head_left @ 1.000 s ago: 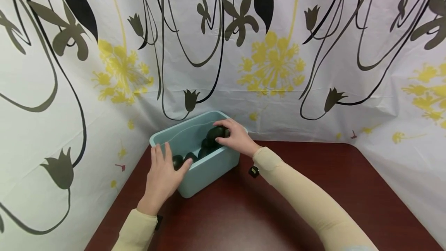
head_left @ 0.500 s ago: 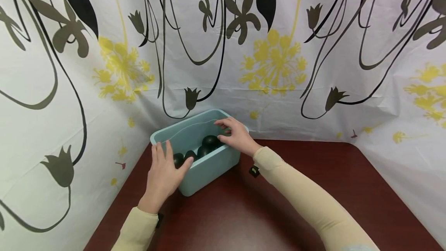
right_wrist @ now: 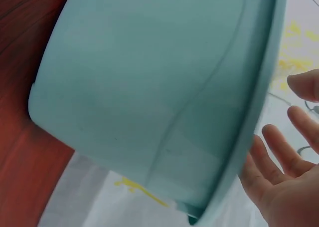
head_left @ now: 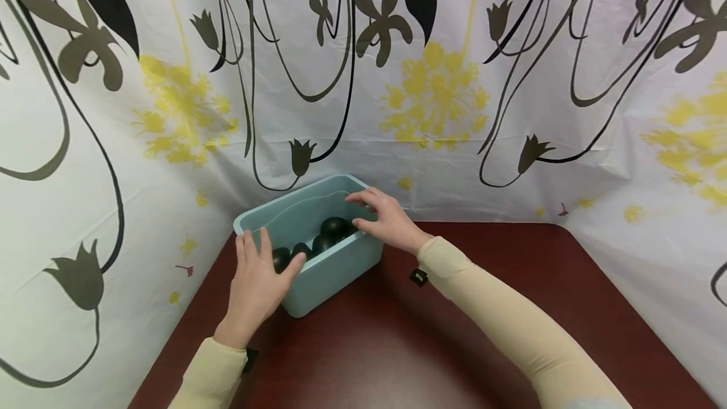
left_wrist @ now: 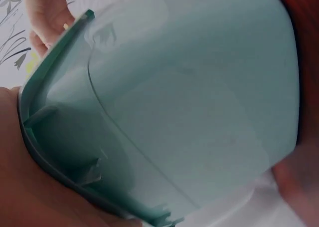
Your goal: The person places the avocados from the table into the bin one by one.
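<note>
A light blue plastic bin (head_left: 335, 273) stands on the table with several dark green avocados (head_left: 335, 227) lying inside. My left hand (head_left: 252, 295) rests across its left end, fingers spread over the rim and the thumb at the near side. The left wrist view has the bin's outer wall (left_wrist: 199, 97) filling most of the picture, with the palm over the rim. At the bin's right end is my right hand (head_left: 392, 223), fingers loosely bent above the rim, holding nothing. In the right wrist view its fingers (right_wrist: 281, 147) are spread beside the rim.
The dark red-brown table (head_left: 454, 333) extends in front and to the right of the bin. A white curtain (head_left: 443, 182) with flower and vine prints hangs close behind the bin and along the left side.
My right hand has let go of an avocado, which now lies lower among the others in the bin. My left hand has stayed at the rim. The head view has shifted slightly.
</note>
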### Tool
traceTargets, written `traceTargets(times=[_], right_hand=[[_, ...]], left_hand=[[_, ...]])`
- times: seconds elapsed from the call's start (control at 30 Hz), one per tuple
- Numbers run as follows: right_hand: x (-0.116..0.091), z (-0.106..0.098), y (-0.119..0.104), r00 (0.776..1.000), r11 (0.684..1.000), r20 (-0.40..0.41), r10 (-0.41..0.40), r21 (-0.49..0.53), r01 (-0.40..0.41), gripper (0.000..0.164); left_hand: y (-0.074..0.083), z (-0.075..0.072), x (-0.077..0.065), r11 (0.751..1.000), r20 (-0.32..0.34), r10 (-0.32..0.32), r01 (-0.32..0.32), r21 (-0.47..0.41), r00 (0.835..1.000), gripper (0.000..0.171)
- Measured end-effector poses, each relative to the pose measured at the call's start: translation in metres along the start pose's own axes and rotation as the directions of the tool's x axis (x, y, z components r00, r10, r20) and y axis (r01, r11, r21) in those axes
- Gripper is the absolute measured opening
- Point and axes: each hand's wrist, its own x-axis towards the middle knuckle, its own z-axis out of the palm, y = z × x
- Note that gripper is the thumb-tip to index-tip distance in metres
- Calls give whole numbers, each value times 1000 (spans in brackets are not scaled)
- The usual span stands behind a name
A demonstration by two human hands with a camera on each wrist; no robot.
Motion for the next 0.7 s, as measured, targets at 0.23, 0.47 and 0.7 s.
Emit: traceTargets(times=[0.23, 0.47, 0.7], right_hand=[[-12, -16, -22, 999, 998, -8, -37, -59, 36, 46], [-27, -30, -37, 997, 986, 11, -79, -145, 80, 50], [-43, -44, -38, 998, 954, -5, -55, -294, 51, 61]], left_hand=[[-3, -9, 1, 993, 55, -4, 10, -117, 999, 97], [0, -21, 2, 992, -17, -5, 3, -127, 1000, 89], [14, -28, -4, 990, -121, 95, -106, -92, 988, 76]])
